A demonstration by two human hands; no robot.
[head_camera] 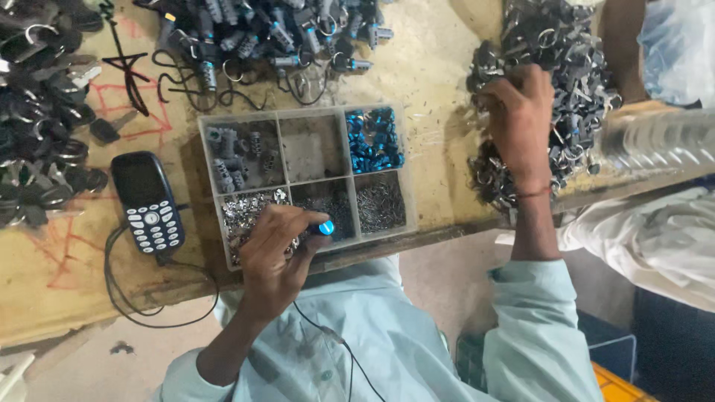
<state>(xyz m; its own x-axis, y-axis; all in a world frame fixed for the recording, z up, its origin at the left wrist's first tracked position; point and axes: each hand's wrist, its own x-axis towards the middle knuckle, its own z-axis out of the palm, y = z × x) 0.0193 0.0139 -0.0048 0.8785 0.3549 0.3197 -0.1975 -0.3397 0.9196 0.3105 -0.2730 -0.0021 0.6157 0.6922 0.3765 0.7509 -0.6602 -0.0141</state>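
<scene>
Head view, left hand: the left hand (274, 251) sits over the near edge of the compartment tray (411, 179), fingers curled shut around a small blue cylinder part (325, 227) – its blue tip pokes out between thumb and forefinger.
Blue part: held just above the front middle compartment, near the front left one filled with small silver pieces (249, 208).
Tray: a clear six-compartment box on the wooden workbench (439, 67); more blue parts (374, 138) fill the back right compartment, grey lock pieces (234, 152) the back left, thin dark pins (380, 201) the front right.
Right hand: the right hand (521, 119) reaches well away from the tray into a pile of dark metal key parts (555, 45) – fingers bent down into the heap; whether they grip anything I cannot tell.
Beside the tray: a dark button phone (149, 202) lies left of it, a black cable (160, 316) looping off the bench edge.
Back of bench: small cylinder locks with wire loops (275, 37) lie in a heap; black key heads (41, 112) cover the far left.
</scene>
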